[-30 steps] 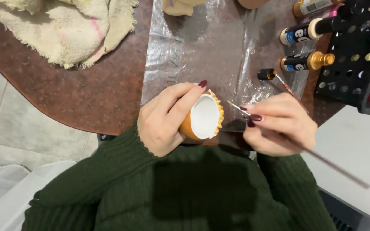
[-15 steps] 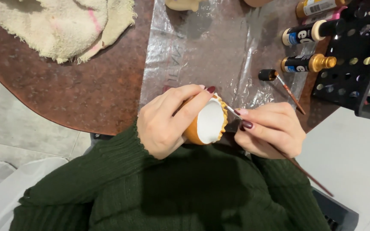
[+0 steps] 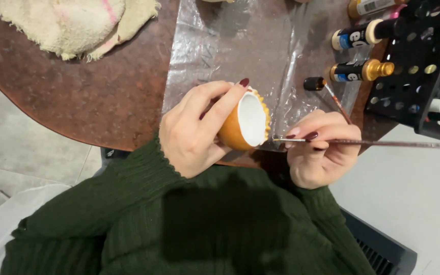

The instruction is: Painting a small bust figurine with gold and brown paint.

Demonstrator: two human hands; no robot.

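Note:
My left hand (image 3: 195,127) grips a small orange cup-shaped object (image 3: 244,125) with a white inside and a scalloped yellow rim, tilted so its opening faces right. My right hand (image 3: 321,150) pinches a thin paintbrush (image 3: 383,143) that lies nearly level, its long handle running off to the right. The brush tip touches the cup's rim at the lower right. Both hands hover over the near edge of a clear plastic sheet (image 3: 260,46) spread on a brown table (image 3: 92,97).
Two dark paint bottles with gold and white caps (image 3: 360,70) lie at the right, beside a black rack of paint bottles (image 3: 423,66). Another brush (image 3: 334,99) and a small black cap (image 3: 313,83) rest on the sheet. A cream towel (image 3: 72,23) sits at the far left.
The brush has swung from pointing down-right to nearly level, and its tip now meets the cup's rim. My left hand has turned the cup's opening more to the right.

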